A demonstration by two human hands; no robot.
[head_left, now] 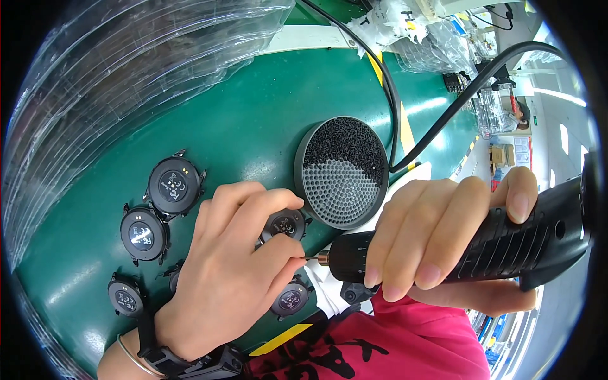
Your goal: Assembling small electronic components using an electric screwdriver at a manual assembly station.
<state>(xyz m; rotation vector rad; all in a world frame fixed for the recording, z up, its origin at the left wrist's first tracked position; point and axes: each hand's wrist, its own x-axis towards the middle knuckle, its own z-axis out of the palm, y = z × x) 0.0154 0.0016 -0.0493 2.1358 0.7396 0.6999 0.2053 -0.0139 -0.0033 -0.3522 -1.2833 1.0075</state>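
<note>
One right hand [437, 237], fingers wrapped round one black driver [506, 250], its bit level at the left fingertips. One left hand [231, 263], thumb and forefinger drawn together at the bit; whether they pinch anything cannot be told. Six watches [174, 185], backs up on the green table [253, 88]: four left of the left hand's fingers, two right, some partly hidden. Beyond, one round dish [339, 196] with many black screws [345, 140].

The electric screwdriver [356, 255] is ribbed plastic, the watches [175, 186] smooth-backed, the tabletop [240, 114] glossy, the trays [136, 79] shiny clear plastic.
</note>
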